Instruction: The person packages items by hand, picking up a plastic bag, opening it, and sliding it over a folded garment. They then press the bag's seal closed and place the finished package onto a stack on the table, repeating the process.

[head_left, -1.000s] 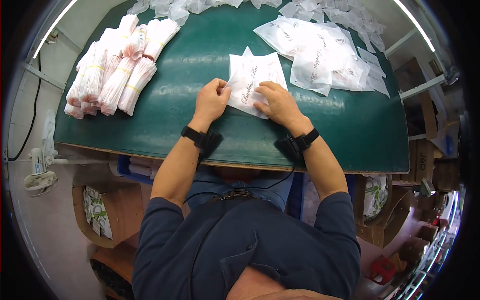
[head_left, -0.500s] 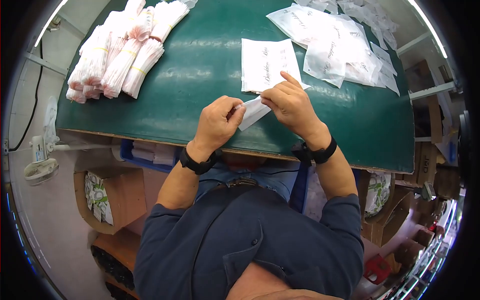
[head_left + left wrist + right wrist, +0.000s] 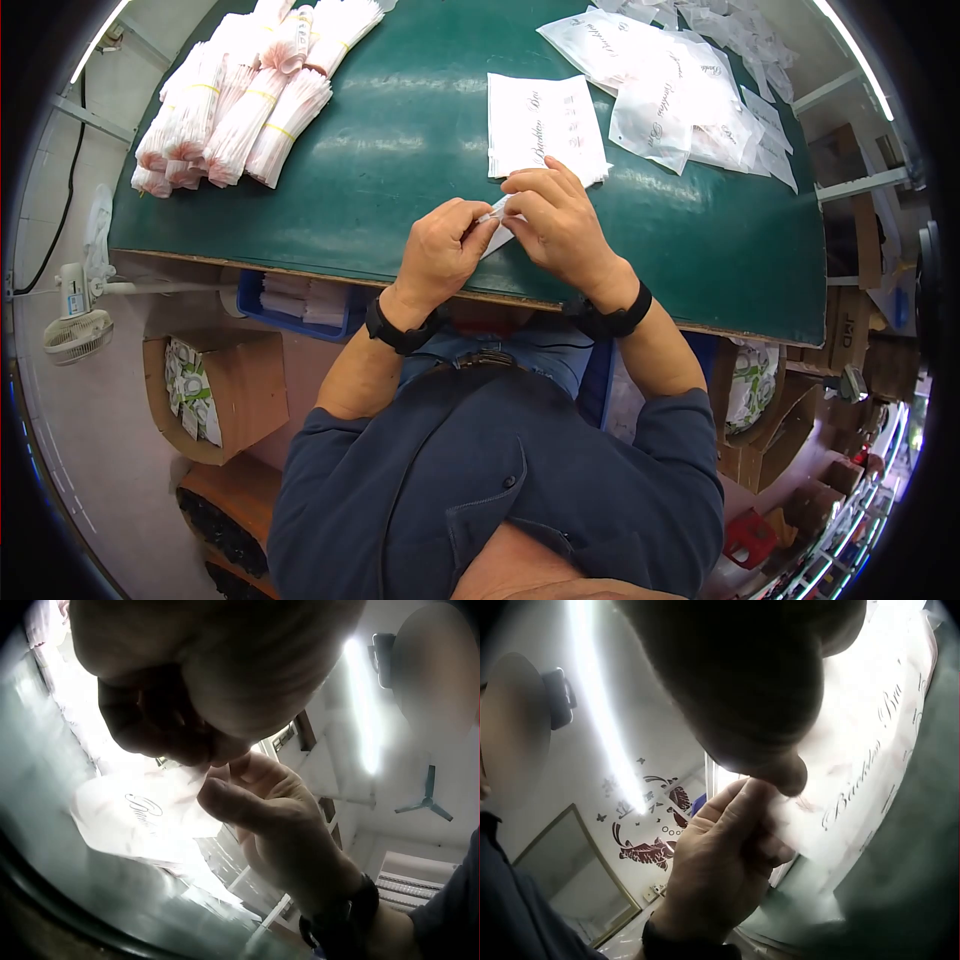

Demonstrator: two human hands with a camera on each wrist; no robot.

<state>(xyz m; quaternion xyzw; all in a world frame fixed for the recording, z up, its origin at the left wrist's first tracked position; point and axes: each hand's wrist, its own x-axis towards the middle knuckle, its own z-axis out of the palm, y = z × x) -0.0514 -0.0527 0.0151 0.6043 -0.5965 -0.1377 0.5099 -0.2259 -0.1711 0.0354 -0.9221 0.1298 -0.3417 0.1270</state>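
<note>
Close to the table's front edge, a small whitish frosted plastic bag hangs between my two hands. My left hand pinches its upper left part between thumb and fingers. My right hand pinches it on the other side, forefinger raised; the fingertips of both hands nearly meet. Much of the bag is hidden behind the fingers. Just beyond them a white packet printed "Backless Bra" lies flat, its lettering large in the right wrist view. In the left wrist view my right hand shows thumb against fingers.
Rubber-banded bundles of white and pink sheets are heaped at the left of the green table. Frosted printed bags overlap at the right, with more crumpled clear bags behind. Below the table edge sits a blue bin.
Both hands have come off the printed packet towards my body, holding the small frosted bag. Over the last half second the right hand has moved closer to the left.
</note>
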